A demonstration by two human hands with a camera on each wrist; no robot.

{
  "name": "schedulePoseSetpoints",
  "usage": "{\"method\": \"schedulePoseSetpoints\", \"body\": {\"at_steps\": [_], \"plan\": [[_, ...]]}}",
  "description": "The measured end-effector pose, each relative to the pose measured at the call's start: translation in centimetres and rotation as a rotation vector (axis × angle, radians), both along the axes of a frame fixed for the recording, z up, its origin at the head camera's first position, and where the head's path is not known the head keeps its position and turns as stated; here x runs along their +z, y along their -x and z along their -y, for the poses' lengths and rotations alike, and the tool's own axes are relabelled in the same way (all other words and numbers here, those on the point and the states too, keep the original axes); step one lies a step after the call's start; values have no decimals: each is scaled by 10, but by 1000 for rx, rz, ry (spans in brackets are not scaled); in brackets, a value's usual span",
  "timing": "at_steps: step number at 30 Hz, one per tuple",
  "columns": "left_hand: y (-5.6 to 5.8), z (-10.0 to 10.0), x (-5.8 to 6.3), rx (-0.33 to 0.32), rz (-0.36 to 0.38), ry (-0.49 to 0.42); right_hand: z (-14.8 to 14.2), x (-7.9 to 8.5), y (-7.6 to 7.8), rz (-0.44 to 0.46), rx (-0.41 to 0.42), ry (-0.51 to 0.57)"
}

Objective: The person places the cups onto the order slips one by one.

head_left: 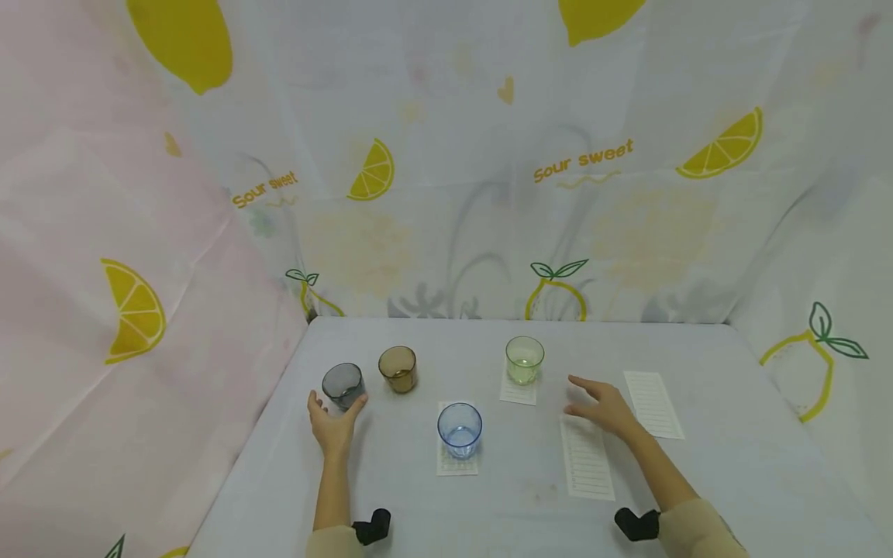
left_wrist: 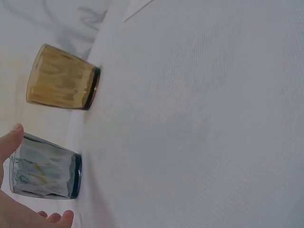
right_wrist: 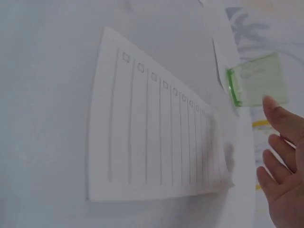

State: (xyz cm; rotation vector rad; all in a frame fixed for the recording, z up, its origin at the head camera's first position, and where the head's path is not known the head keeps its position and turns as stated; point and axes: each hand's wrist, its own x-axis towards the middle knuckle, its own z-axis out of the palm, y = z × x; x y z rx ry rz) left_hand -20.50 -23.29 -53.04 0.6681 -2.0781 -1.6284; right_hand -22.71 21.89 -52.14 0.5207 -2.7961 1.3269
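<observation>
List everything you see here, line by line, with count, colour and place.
grey tumbler: one, smoky grey, leftmost of the glasses
amber tumbler: one, amber, right of the grey one
blue tumbler: one, blue, on a sheet near mid-table
green tumbler: one, pale green, on a sheet farther back
ruled paper sheets: four, white, two under tumblers, two at right
table: one, white, beneath everything
lemon-print cloth: backdrop, pale with yellow lemons, behind and beside
sleeves: two, beige, bottom edge
left hand: one, bare, at the grey tumbler
right hand: one, bare, near the sheets

Both forearms [head_left: 333, 488] stretch forward, thumbs [right_wrist: 284, 119] and fingers [right_wrist: 276, 165] apart.
</observation>
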Motion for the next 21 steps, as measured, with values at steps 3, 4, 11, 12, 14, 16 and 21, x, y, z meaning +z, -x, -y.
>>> {"method": "schedulePoseSetpoints", "body": {"at_steps": [3, 4, 11, 12, 14, 16, 21], "plan": [[3, 2, 0, 8, 13, -16, -11, 2, -18, 17, -17, -12], [3, 3, 0, 12, 17, -21, -14, 3, -24, 25, -22, -17], [9, 7, -4, 36, 18, -23, -30, -5, -52, 44, -75, -104], [9, 7, -5, 35, 17, -21, -32, -7, -55, 49, -79, -108], [10, 8, -6, 31, 17, -16, -34, -12, -61, 44, -85, -111], [11, 9, -8, 24, 24, -8, -34, -16, -66, 32, -87, -109], [11, 10, -10, 9, 28, -6, -33, -23, -76, 21, -103, -126]]}}
